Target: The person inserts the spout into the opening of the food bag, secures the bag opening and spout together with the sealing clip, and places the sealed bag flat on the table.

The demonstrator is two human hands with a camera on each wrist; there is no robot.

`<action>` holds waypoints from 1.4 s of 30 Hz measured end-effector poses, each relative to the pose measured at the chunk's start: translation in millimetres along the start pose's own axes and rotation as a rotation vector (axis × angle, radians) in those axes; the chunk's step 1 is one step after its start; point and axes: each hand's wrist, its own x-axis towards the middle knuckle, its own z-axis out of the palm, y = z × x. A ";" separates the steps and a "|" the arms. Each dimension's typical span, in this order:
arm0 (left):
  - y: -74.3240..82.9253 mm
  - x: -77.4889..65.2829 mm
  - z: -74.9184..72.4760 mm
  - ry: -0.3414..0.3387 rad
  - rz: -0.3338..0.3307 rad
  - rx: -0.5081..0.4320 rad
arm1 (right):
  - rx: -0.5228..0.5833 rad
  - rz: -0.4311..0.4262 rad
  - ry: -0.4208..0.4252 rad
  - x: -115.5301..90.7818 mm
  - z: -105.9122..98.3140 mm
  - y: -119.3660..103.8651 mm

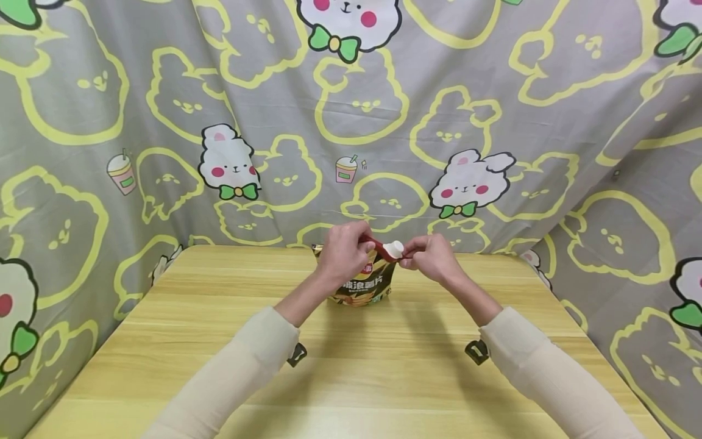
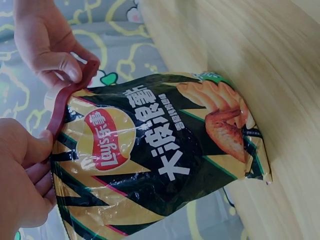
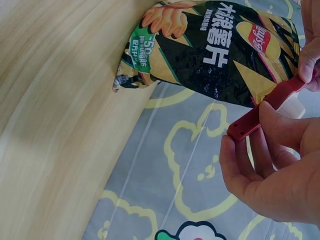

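A black and gold Lay's chip bag (image 1: 363,288) stands on the table near its back edge. Across one upper corner of the bag runs a red bag clip (image 2: 60,107) with a white spout (image 1: 393,249). My left hand (image 1: 344,251) pinches one end of the clip at the bag's top edge. The right hand (image 3: 280,160) holds the other end between thumb and fingers, where the clip sticks out past the bag. Whether the clip is fastened over the bag's edge, I cannot tell.
The wooden table (image 1: 395,390) spreads in front of and around the bag. A grey curtain (image 1: 274,103) with yellow animal outlines hangs close behind the table and along its sides. Black straps (image 1: 477,352) hang at both cuffs.
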 end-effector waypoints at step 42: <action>-15.9 -29.7 -45.9 -0.150 -0.082 0.050 | -0.100 0.010 -0.130 -10.0 -10.1 23.2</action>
